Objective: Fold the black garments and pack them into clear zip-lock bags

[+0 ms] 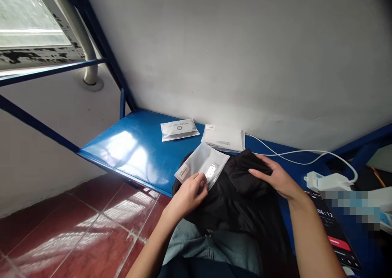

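My left hand (189, 193) pinches the near edge of a frosted white plastic bag (203, 163) with a small label, lying partly on a black garment (241, 196). The garment is bunched at the blue table's (137, 147) front edge, hanging toward my lap. Flat on top of the garment rests my right hand (277, 178), fingers together and pointing left.
A sealed white packet (179, 129) and a stack of white bags (223, 138) lie near the wall. A white cable (294, 153) runs to a white power strip (326, 182) at right. A phone (335, 229) showing a timer sits by my right forearm. Red tiled floor lies at left.
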The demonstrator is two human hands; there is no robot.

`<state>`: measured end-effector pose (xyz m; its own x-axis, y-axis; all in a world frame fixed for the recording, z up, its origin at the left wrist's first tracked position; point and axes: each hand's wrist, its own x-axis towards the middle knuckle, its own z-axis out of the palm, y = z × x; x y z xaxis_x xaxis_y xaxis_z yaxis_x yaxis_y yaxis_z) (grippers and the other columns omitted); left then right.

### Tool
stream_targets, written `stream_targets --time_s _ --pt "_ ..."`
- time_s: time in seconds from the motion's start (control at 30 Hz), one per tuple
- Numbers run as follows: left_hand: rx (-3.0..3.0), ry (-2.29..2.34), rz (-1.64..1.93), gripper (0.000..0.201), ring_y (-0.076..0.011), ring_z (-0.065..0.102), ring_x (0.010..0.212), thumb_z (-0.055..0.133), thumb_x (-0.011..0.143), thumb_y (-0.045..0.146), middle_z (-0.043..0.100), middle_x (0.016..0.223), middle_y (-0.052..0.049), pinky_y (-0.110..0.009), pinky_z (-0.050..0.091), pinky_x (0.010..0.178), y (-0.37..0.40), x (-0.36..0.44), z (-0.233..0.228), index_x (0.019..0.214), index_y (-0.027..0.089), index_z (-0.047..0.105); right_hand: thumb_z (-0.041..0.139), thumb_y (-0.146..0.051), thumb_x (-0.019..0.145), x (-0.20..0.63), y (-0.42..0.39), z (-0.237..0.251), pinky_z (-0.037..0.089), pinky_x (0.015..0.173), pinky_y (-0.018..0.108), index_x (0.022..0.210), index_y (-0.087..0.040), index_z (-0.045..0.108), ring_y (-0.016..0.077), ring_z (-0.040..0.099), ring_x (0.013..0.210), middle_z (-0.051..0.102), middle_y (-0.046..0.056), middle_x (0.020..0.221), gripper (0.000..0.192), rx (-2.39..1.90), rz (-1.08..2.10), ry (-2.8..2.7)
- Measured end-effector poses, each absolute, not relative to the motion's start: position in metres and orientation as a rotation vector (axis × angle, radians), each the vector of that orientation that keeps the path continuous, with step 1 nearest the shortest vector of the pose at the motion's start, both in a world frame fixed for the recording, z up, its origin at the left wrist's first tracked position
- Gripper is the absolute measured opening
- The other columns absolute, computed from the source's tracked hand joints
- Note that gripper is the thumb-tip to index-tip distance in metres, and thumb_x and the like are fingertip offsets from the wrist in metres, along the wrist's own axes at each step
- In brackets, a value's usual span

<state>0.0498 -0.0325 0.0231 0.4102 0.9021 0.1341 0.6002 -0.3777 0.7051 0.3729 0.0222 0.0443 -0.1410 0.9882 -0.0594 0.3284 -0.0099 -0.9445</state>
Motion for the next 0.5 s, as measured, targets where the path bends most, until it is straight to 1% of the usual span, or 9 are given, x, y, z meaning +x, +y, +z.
stream_targets --time_s 0.1,0.13,0.17,0.2,0.23,0.3,0.33,0.4,0.5 --pt "2.13 1.26 0.699 0.018 -0.0172 0.054 0.076 0.038 0.105 0.026 0.056 0.087 -0.002 -0.029 0.041 0.071 -0.034 0.048 0.018 0.089 0.023 0.047 0.081 -0.057 0.078 0.352 0.017 0.045 0.053 0.109 0.051 0.152 -0.036 0.049 0.033 0.066 0.126 0.066 0.007 0.144 0.082 -1.248 1.298 -1.285" --pt "2.137 1.254 0.713 0.019 -0.0174 0.053 0.076 0.036 0.106 0.026 0.055 0.088 -0.002 -0.03 0.04 0.071 -0.034 0.048 0.016 0.09 0.023 0.047 0.08 -0.057 0.079 0.343 0.017 0.043 0.052 0.11 0.052 0.155 -0.038 0.044 0.033 0.064 0.129 0.063 0.007 0.147 0.086 -1.201 1.341 -1.295" --pt "2.135 1.251 0.735 0.019 -0.0175 0.054 0.076 0.034 0.106 0.026 0.056 0.087 -0.002 -0.03 0.041 0.072 -0.034 0.048 0.015 0.092 0.023 0.046 0.08 -0.057 0.08 0.334 0.017 0.04 0.048 0.113 0.053 0.156 -0.038 0.043 0.0331 0.061 0.133 0.06 0.006 0.15 0.086 -1.16 1.383 -1.377" --pt "2.12 1.254 0.764 0.018 -0.0176 0.054 0.077 0.034 0.106 0.026 0.056 0.087 -0.002 -0.03 0.041 0.072 -0.034 0.048 0.013 0.093 0.023 0.046 0.079 -0.055 0.081 0.326 0.018 0.037 0.043 0.117 0.054 0.155 -0.038 0.046 0.0333 0.057 0.138 0.058 0.006 0.152 0.083 -1.13 1.413 -1.517" --pt "2.094 1.264 0.799 0.016 -0.0174 0.056 0.078 0.035 0.106 0.025 0.057 0.087 -0.002 -0.029 0.041 0.073 -0.034 0.049 0.012 0.094 0.023 0.046 0.078 -0.053 0.083 0.32 0.019 0.033 0.036 0.121 0.055 0.151 -0.036 0.052 0.0338 0.052 0.142 0.057 0.005 0.153 0.075 -1.116 1.422 -1.683" --pt "2.029 1.316 0.878 0.015 -0.0169 0.058 0.077 0.037 0.105 0.023 0.058 0.085 -0.001 -0.029 0.042 0.073 -0.034 0.051 0.009 0.093 0.023 0.045 0.072 -0.051 0.089 0.313 0.021 0.028 0.024 0.126 0.058 0.14 -0.033 0.066 0.0355 0.042 0.149 0.06 0.004 0.15 0.054 -1.134 1.375 -1.981" --pt "2.005 1.357 0.918 0.016 -0.0166 0.058 0.075 0.037 0.105 0.022 0.058 0.082 0.0 -0.028 0.041 0.071 -0.034 0.053 0.007 0.092 0.023 0.045 0.068 -0.05 0.092 0.311 0.021 0.026 0.021 0.126 0.06 0.135 -0.033 0.07 0.0364 0.039 0.151 0.063 0.004 0.147 0.046 -1.158 1.332 -2.077" --pt "1.983 1.442 0.979 0.018 -0.0163 0.057 0.071 0.037 0.105 0.023 0.057 0.078 0.001 -0.028 0.04 0.068 -0.035 0.056 0.004 0.088 0.024 0.044 0.062 -0.047 0.096 0.311 0.02 0.024 0.019 0.126 0.062 0.134 -0.033 0.071 0.0372 0.036 0.152 0.066 0.003 0.144 0.041 -1.188 1.266 -2.183" --pt "1.986 1.542 1.025 0.02 -0.0161 0.057 0.068 0.038 0.106 0.025 0.056 0.075 0.002 -0.028 0.039 0.065 -0.036 0.06 -0.002 0.088 0.024 0.044 0.062 -0.04 0.095 0.31 0.02 0.029 0.02 0.126 0.061 0.135 -0.034 0.07 0.0364 0.039 0.151 0.066 0.001 0.143 0.041 -1.166 1.237 -2.271"
